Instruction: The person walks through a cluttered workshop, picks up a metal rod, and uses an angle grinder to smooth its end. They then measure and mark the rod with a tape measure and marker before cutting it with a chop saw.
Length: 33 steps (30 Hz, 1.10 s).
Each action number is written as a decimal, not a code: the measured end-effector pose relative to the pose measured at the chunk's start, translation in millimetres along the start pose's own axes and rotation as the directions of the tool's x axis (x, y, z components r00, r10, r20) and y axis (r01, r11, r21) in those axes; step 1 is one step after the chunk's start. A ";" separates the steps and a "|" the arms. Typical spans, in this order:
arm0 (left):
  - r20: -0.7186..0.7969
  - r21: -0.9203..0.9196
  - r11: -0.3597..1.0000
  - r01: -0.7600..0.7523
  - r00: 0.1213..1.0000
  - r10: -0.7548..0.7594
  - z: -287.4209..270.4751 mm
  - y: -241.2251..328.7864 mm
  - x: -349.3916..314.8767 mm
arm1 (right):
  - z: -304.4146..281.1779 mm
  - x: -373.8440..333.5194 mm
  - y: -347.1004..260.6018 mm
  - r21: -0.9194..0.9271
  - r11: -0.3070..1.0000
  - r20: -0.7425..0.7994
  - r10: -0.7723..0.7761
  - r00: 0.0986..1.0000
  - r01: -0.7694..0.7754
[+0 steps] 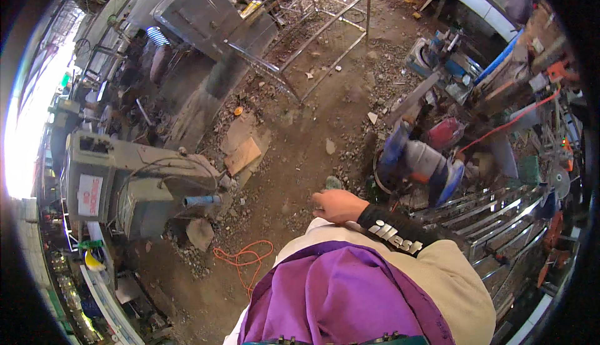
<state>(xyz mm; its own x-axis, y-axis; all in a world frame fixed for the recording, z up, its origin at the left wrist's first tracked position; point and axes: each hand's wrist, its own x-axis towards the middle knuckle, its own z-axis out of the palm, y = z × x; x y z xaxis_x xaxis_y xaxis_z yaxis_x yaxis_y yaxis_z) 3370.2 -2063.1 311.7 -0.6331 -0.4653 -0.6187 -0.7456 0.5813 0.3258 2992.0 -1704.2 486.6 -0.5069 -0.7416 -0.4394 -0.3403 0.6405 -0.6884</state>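
- Workshop, dirt floor (281,157): wearer's bare R hand (340,206) is held across the front of the body, just over a beige cloth garment (459,276); L hand out of view.
- R fingers (320,199) look loosely bent, part-closed; can't tell if they grip anything. L fingers n/a, out of view.
- Nearest equip. to the hand: a blue-and-grey power tool w/ a round dark guard (425,160), prob. a cut-off saw, near the floor's R edge; hand and tool apart.
- Progress: no finished or half-made piece shows at the hand, so done vs. left can't be judged; looks like a pause or a walk between stations.
- Also on the floor: a tan rectangular wooden block (242,155), toward the L edge; a thin orange cord (240,256), looped nr the wearer; an open rectangular metal frame (325,32), toward the far edge.
- Lettering: large white characters on the black forearm sleeve (400,232); red characters on a white label (90,195), stuck to a boxy grey machine (150,210) at the floor's L edge. Wording withheld; other markings too small to read.
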 end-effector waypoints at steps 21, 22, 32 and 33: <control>0.147 -0.326 0.603 -0.728 0.591 0.793 -256.3 705.2 494.9 | -279.5 106.5 155.8 0.508 0.760 -0.527 0.647 0.551 -0.406; 0.126 -0.290 0.505 -0.813 0.490 0.862 -268.4 751.4 507.2 | -288.7 108.4 166.5 0.601 0.726 -0.546 0.678 0.493 -0.333; 0.451 0.057 -0.155 -0.986 -0.113 0.885 -166.1 1174.2 463.2 | -365.2 56.8 338.4 0.888 0.442 -0.458 0.829 -0.320 -0.126; 0.488 0.062 -0.215 -0.975 -0.158 0.858 -142.6 1208.2 460.4 | -374.7 48.6 363.5 0.910 0.382 -0.414 0.838 -0.355 -0.160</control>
<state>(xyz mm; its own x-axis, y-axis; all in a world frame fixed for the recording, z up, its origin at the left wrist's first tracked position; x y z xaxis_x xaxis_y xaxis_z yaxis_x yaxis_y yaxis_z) 2148.3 -1670.2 522.5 -0.4385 0.8983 0.0286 0.7899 0.3701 0.4890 2546.9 -1432.7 431.2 -0.4333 0.8826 -0.1824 0.6721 0.1816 -0.7179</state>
